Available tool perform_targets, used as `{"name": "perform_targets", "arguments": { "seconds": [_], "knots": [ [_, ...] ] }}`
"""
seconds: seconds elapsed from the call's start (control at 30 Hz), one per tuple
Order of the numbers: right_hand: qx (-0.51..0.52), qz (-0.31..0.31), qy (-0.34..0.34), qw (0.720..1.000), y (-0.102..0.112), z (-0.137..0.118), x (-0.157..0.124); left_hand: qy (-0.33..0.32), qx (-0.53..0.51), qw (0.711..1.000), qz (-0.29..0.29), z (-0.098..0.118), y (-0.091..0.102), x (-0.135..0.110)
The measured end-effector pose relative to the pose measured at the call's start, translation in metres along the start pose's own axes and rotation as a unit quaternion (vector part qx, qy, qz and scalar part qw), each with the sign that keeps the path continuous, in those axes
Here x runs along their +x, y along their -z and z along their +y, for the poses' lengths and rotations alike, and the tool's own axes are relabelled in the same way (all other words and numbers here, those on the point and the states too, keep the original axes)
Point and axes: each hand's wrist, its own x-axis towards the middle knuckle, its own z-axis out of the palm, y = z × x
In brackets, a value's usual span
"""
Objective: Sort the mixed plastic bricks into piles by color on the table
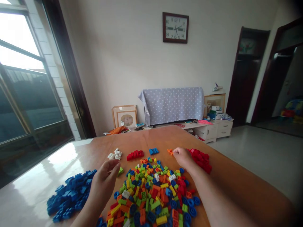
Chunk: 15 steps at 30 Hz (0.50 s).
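Note:
My left hand (pixel 106 176) is raised between the blue brick heap and the mixed pile, fingers curled toward the thumb. What it pinches, if anything, is hidden; a few green bricks (pixel 120 171) show just past its thumb. At the far side of the table, my right hand (pixel 183 157) has its fingertips closed on an orange toy brick (pixel 169 152) at a small orange group. The large mixed pile of toy bricks (pixel 151 195) spreads between both arms, with green, yellow, orange, red and blue pieces and blue wheels.
Blue bricks (pixel 71 194) are heaped at left, red bricks (pixel 201 160) right of my right hand. Small groups of white pieces (pixel 115 154), red bricks (pixel 135 154) and blue bricks (pixel 153 151) line the far side of the wooden table (pixel 146 137). A low cabinet (pixel 211 130) stands beyond.

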Motion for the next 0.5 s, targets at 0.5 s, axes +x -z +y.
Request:
{"name": "perform_targets", "arguments": {
  "seconds": [0.5],
  "knots": [
    [-0.058, -0.027, -0.032, 0.997, -0.019, 0.034, 0.008, -0.083, 0.068, 0.994, -0.038, -0.016, -0.004, -0.001]
  ]
}}
